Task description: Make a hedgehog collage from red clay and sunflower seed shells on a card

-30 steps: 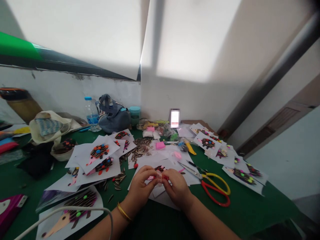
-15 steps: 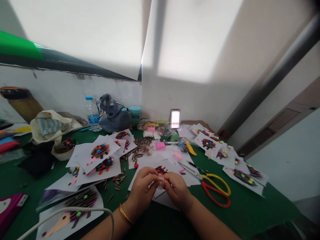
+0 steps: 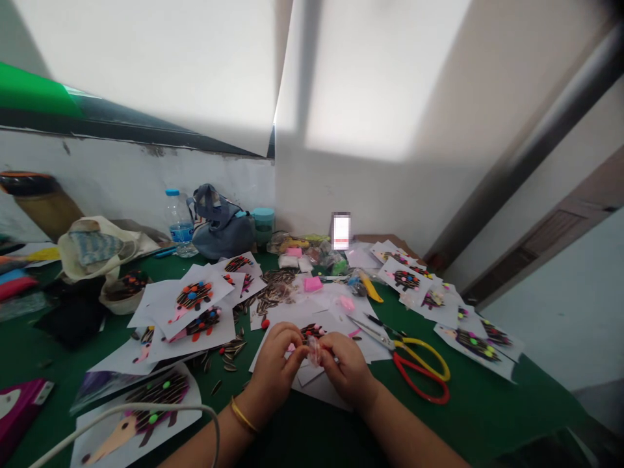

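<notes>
Between my two hands is a small crumpled clear plastic wrapper [image 3: 314,353] with a pinkish tint; what may be inside it cannot be made out. My left hand [image 3: 275,361] pinches its left side with thumb and fingers. From the right, my right hand [image 3: 347,369] has its fingers closed on the other side. Just beyond them, a hedgehog picture [image 3: 312,330] with seed spines and red and pink balls lies on white paper, partly hidden by the hands. A red ball [image 3: 265,324] rests left of it. Pink clay [image 3: 313,284] sits farther back.
Red-and-yellow-handled scissors [image 3: 422,367] lie right of my hands beside a black pen [image 3: 383,324]. Loose sunflower seeds [image 3: 234,351] are scattered at left. Finished hedgehog sheets [image 3: 195,296] overlap there, and more at right. A cable [image 3: 146,407] crosses the front left.
My fingers have shifted slightly around the plastic wrapper, which looks more bunched up and shows more between the hands. The things on the table stay in place.
</notes>
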`<state>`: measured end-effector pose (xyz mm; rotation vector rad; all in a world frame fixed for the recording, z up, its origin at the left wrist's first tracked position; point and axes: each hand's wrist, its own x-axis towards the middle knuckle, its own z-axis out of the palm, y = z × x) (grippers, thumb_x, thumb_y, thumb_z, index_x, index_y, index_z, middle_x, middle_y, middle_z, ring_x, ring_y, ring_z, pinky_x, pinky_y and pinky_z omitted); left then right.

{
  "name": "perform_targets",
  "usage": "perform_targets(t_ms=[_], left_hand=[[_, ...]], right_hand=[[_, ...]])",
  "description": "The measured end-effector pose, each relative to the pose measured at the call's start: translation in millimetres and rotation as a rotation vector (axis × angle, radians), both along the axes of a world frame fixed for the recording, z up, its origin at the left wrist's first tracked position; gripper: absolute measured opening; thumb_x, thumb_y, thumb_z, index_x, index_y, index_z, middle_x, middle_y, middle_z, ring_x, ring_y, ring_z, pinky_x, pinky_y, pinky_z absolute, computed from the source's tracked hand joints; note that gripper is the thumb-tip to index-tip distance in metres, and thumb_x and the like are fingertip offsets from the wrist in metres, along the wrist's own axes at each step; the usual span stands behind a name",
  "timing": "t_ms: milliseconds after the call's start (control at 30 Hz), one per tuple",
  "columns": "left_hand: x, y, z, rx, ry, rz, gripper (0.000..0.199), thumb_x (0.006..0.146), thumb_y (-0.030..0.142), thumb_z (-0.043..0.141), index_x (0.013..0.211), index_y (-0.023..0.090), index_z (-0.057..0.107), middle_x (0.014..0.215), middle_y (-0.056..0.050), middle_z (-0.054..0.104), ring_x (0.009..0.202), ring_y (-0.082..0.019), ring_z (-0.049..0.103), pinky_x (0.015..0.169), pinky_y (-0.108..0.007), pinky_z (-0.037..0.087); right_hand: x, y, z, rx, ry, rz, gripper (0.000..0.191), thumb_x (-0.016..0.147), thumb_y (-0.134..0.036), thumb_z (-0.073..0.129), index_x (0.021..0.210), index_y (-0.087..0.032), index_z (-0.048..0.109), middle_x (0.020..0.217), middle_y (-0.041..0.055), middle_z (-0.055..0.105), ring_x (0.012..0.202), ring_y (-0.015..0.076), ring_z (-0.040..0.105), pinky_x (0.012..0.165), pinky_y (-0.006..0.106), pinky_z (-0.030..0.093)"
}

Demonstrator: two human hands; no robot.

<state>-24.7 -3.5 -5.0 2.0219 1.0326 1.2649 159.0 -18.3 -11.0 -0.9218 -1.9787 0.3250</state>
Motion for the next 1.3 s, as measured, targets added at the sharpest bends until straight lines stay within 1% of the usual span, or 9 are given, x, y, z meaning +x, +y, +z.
perform_targets(t_ms=[133,267,433,533,633,733,900,1100,1300], left_hand=[[-1.3,3.6,5.7,-0.09,-0.103,0.027,0.02,0.085,0.034,0.061,0.072,0.021,0.056,0.083,-0.004,0.06,0.083,-0.02,0.057,0.079,-0.032,0.044],[-4.6,7.5,8.4,-0.152,-0.157,0.05,0.024,0.088,0.037,0.056,0.072,0.02,0.059,0.084,-0.005,0.061,0.082,-0.02,0.057,0.077,-0.032,0.044],[-6.9,10.0,4.7,-0.273,-0.302,0.048,0.034,0.09,0.049,0.05,0.073,0.02,0.058,0.074,-0.002,0.056,0.072,-0.018,0.052,0.07,-0.029,0.043],[-5.5,9.5,3.3,-0.435,-0.461,0.017,0.035,0.084,0.051,0.059,0.072,0.019,0.058,0.072,0.001,0.053,0.067,-0.014,0.047,0.065,-0.027,0.04],[-3.4,8.1,4.8,-0.618,-0.653,-0.04,0.031,0.077,0.047,0.07,0.076,0.017,0.061,0.077,0.0,0.055,0.068,-0.012,0.046,0.065,-0.025,0.039],[-1.6,5.4,9.1,-0.737,-0.761,-0.107,0.033,0.078,0.048,0.068,0.073,0.017,0.06,0.08,-0.001,0.056,0.072,-0.012,0.048,0.067,-0.024,0.04],[1.5,0.4,16.1,-0.78,-0.852,-0.199,0.043,0.085,0.055,0.057,0.063,0.019,0.047,0.069,0.001,0.049,0.067,-0.012,0.046,0.065,-0.025,0.04],[1.8,0.0,14.0,-0.903,-0.858,-0.22,0.026,0.075,0.04,0.075,0.078,0.018,0.062,0.08,0.0,0.056,0.075,-0.012,0.052,0.069,-0.024,0.041],[1.5,0.8,6.4,-0.831,-0.894,-0.326,0.024,0.083,0.036,0.067,0.071,0.017,0.06,0.076,0.0,0.054,0.073,-0.012,0.049,0.07,-0.025,0.041]], right_hand=[[5.9,5.1,-4.1,-0.024,0.036,-0.119,0.015,0.094,-0.025,0.046,0.09,-0.021,0.06,0.08,0.0031,0.063,0.073,0.0169,0.057,0.068,0.029,0.045],[30.3,22.9,-10.0,-0.003,0.029,-0.394,0.011,0.09,-0.025,0.051,0.096,-0.019,0.058,0.084,0.0043,0.062,0.075,0.0185,0.056,0.069,0.031,0.046],[79.1,48.7,-16.8,-0.051,-0.258,-0.713,0.009,0.084,-0.018,0.053,0.086,-0.019,0.061,0.085,0.0064,0.063,0.082,0.0226,0.058,0.073,0.035,0.043],[93.0,53.1,-21.7,-0.051,-0.38,-0.807,0.017,0.081,-0.014,0.054,0.088,-0.021,0.067,0.095,0.0095,0.065,0.091,0.0257,0.058,0.073,0.037,0.043],[89.7,50.3,-22.5,-0.015,-0.379,-0.867,0.033,0.078,-0.012,0.053,0.107,-0.022,0.067,0.113,0.0123,0.063,0.104,0.0305,0.056,0.08,0.043,0.043],[75.5,44.0,-17.7,0.064,-0.301,-0.818,0.038,0.082,-0.014,0.05,0.117,-0.021,0.063,0.121,0.0127,0.059,0.11,0.0309,0.053,0.088,0.048,0.042],[40.5,28.2,-5.3,0.141,-0.189,-0.562,0.038,0.086,-0.015,0.048,0.122,-0.021,0.058,0.122,0.0112,0.057,0.113,0.0284,0.052,0.095,0.049,0.04],[4.0,8.9,5.4,0.198,-0.087,-0.38,0.036,0.088,-0.013,0.049,0.12,-0.025,0.057,0.118,0.0103,0.058,0.113,0.0283,0.053,0.097,0.052,0.04],[-14.1,-4.2,8.3,0.181,-0.015,-0.273,0.036,0.087,-0.01,0.05,0.119,-0.024,0.058,0.115,0.0112,0.058,0.108,0.0273,0.055,0.091,0.048,0.045]])
